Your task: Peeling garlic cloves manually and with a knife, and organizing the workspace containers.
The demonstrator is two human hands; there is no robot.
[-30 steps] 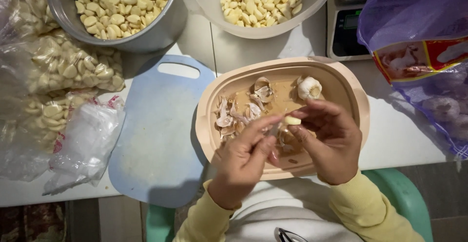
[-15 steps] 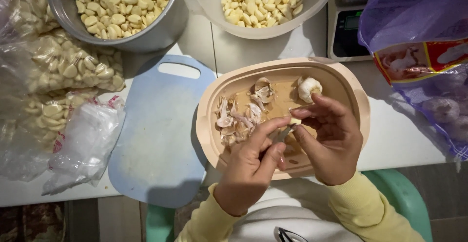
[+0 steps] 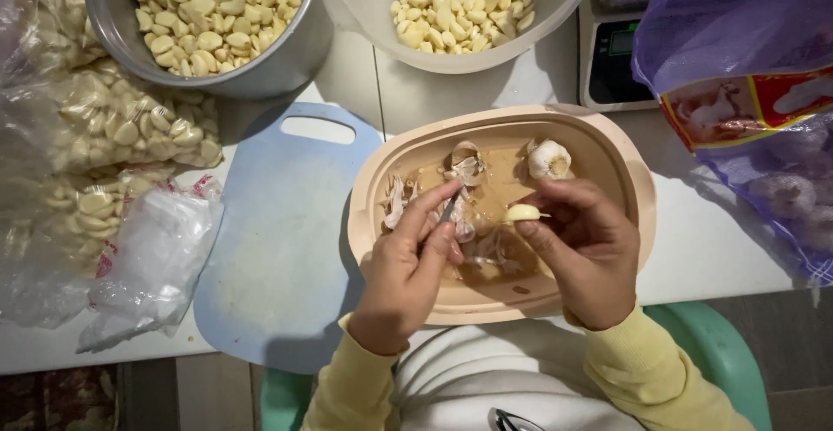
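While both hands hang over the tan tub (image 3: 620, 179), the right hand (image 3: 583, 253) pinches a peeled garlic clove (image 3: 523, 213) at its fingertips and the left hand (image 3: 410, 268) grips a small knife (image 3: 447, 211), papery skins (image 3: 464, 171) and an unpeeled garlic bulb (image 3: 549, 159) lying inside the tub, blue cutting board (image 3: 278, 249) just left of it.

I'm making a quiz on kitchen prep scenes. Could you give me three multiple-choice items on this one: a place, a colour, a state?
1. Where is the whole garlic bulb?
A in the tan tray
B on the cutting board
C in the metal pot

2. The cutting board's colour?
A green
B light blue
C red

3. The garlic clove in the right hand is
A unpeeled
B sliced
C peeled

A: the bulb lies at the tray's far side.
B: the board is pale blue.
C: the clove shows bare and smooth.
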